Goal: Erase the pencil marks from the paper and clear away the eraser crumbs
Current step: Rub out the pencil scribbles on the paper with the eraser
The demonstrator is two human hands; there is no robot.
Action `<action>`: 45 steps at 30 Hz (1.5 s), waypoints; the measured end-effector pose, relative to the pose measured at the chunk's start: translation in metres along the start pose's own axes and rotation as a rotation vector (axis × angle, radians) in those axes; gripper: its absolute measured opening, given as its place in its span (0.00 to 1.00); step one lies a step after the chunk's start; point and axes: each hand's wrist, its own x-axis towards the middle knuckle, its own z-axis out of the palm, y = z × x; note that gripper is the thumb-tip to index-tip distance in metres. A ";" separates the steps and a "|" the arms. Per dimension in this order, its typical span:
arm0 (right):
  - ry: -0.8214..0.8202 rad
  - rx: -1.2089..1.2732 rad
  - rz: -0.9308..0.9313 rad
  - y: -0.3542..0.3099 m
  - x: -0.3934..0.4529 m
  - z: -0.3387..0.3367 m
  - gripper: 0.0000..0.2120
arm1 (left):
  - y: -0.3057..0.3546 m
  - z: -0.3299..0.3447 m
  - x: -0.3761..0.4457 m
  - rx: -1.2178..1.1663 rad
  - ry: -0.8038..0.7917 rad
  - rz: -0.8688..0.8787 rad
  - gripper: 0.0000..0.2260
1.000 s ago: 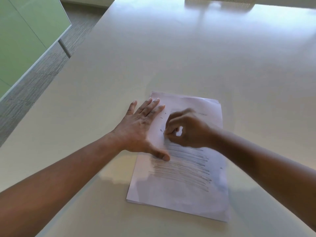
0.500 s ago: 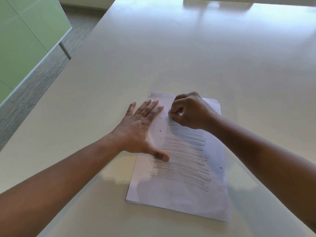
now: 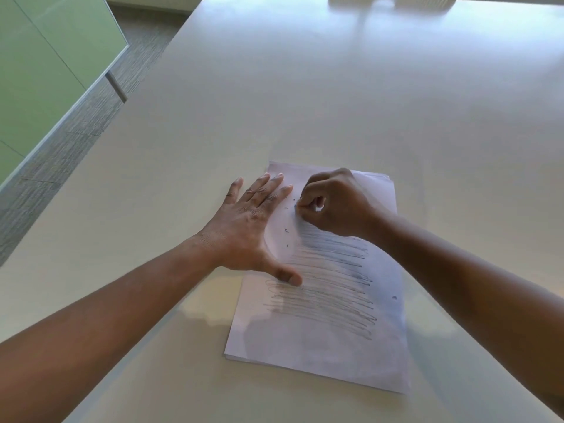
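White paper [image 3: 320, 346]: a thin stack of sheets lying flat on the tabletop [image 3: 305, 102], lower centre of the frame, its long side running from the near edge up and slightly right.
Pencil marks [image 3: 323, 288]: grey back-and-forth strokes covering the middle of the top sheet; the upper left part of the sheet shows no strokes.
Left hand [image 3: 247, 227]: flat, palm down, fingers straight and spread; it presses the left edge of the paper, with fingertips near the upper left corner and the thumb tip resting on the left ends of the strokes.
Right hand [image 3: 332, 203]: at the upper part of the sheet, just right of the left fingertips; fingers curled tight around a small white eraser [image 3: 317, 207], of which only a sliver shows between thumb and fingers, at the top of the strokes.
Eraser crumbs [image 3: 287, 230]: a few small dark specks on the bare upper left area, between the two hands; one more speck near the right edge of the sheet.
Surroundings: green panel [image 3: 45, 71] and grey carpet [image 3: 76, 141] at upper left of the frame.
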 end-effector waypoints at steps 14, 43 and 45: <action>-0.061 0.052 0.021 -0.002 -0.013 -0.010 0.06 | -0.001 0.001 0.000 0.003 0.010 -0.003 0.71; -0.016 -0.034 0.223 0.014 -0.005 -0.014 0.04 | 0.013 -0.012 0.038 -0.028 0.119 0.051 0.65; -0.013 -0.032 0.220 0.014 -0.005 -0.014 0.04 | 0.012 -0.011 0.043 -0.050 0.108 0.061 0.65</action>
